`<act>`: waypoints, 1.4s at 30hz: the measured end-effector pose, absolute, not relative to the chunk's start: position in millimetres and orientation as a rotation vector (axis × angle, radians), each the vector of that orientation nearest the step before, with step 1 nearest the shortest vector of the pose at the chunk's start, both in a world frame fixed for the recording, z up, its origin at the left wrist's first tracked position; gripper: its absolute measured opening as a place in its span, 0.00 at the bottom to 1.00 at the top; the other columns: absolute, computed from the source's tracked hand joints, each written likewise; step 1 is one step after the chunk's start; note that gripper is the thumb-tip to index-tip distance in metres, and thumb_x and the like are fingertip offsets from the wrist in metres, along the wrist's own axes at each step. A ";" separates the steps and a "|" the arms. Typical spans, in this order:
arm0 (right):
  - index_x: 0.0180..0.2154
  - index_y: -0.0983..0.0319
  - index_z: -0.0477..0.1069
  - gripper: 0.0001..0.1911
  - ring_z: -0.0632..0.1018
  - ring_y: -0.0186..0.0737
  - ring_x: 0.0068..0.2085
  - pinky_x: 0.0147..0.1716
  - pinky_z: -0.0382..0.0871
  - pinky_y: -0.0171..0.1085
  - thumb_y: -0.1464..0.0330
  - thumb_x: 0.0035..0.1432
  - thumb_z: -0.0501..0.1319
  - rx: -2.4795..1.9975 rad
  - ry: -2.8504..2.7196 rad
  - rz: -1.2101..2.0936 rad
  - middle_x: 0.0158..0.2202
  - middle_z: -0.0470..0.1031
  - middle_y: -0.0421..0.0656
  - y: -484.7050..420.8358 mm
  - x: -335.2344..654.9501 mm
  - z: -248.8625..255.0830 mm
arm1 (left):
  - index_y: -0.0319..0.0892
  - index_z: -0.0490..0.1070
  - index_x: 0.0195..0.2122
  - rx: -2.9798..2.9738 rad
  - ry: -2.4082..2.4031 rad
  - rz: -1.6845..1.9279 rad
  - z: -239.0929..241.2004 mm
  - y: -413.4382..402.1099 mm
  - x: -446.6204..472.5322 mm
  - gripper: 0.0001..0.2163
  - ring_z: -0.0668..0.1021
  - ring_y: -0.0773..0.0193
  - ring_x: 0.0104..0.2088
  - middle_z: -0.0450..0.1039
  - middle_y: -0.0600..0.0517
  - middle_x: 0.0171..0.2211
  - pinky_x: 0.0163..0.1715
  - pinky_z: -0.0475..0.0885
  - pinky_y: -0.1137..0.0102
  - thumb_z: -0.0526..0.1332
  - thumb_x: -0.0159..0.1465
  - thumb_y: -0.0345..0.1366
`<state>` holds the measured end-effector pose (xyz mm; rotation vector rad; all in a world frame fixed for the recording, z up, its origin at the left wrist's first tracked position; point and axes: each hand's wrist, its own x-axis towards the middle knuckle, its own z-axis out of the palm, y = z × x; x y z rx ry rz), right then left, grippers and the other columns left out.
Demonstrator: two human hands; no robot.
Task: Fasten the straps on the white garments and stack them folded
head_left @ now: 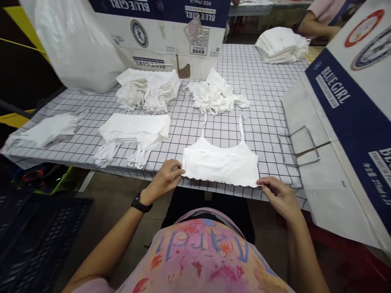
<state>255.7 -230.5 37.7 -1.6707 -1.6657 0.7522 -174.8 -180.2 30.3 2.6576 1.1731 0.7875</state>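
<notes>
Garment (221,162) of white cloth, two thin straps: lies flat on black-and-white checked tablecloth (270,122), near edge | left hand (166,176): pinches lower left corner | right hand (279,195): pinches lower right corner

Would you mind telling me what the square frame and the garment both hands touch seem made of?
Square frame: probably metal, smooth and shiny, from its bright glints. Garment: likely soft fabric, matte, from its faint wrinkles and wavy lower edge; exact fibre unclear.
</notes>
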 end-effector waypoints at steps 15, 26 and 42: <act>0.43 0.57 0.81 0.11 0.82 0.45 0.41 0.39 0.77 0.42 0.62 0.68 0.61 -1.548 -1.922 1.215 0.41 0.83 0.45 -233.4 241.3 68.1 | 0.44 0.78 0.48 2.399 1.131 1.294 61.2 -180.9 -149.2 0.15 0.83 0.63 0.40 0.81 0.49 0.38 0.41 0.78 0.68 0.59 0.66 0.21; 0.67 0.50 0.65 0.33 0.76 0.49 0.61 0.62 0.70 0.51 0.59 0.64 0.69 -0.783 -2.086 0.882 0.61 0.76 0.43 -149.2 134.2 177.2 | 0.41 0.80 0.38 1.760 0.575 1.290 151.6 -157.9 -82.8 0.05 0.83 0.64 0.35 0.81 0.48 0.34 0.38 0.78 0.70 0.64 0.65 0.27; 0.36 0.60 0.81 0.06 0.79 0.36 0.29 0.28 0.70 0.35 0.65 0.64 0.69 -1.092 -1.968 0.372 0.31 0.82 0.40 -166.7 108.5 210.0 | 0.46 0.66 0.56 1.050 0.523 1.243 168.2 -154.5 -75.0 0.23 0.77 0.70 0.29 0.75 0.55 0.32 0.31 0.71 0.76 0.72 0.63 0.41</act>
